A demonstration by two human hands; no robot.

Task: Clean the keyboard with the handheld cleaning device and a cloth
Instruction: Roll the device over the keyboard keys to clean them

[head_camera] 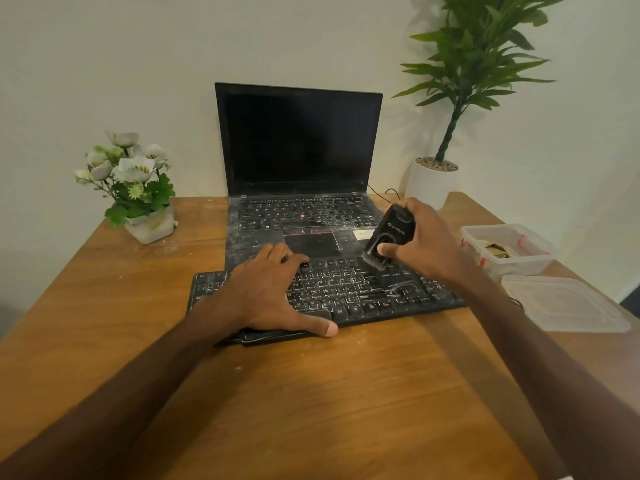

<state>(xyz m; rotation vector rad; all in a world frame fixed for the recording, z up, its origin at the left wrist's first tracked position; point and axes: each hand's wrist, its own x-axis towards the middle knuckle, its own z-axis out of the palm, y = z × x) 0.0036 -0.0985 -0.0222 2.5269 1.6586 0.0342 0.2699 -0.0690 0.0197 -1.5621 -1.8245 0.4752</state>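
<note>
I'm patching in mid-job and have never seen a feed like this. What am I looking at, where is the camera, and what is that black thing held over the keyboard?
There is no machine here: these are a person's two bare hands. The single picture comes from a wide-angle camera worn on the person's head, looking forward and down.

The left hand rests on the dusty black keyboard, fingers spread. The right hand has its grip round the handheld cleaning device, brush end down at the keys.

The keyboard lies on a wooden table in front of an open laptop, which is also dusty and has a dark screen. On the right are a clear plastic container and its lid; I cannot tell what is inside. A flower pot stands on the left and a potted plant at the back right.
</note>
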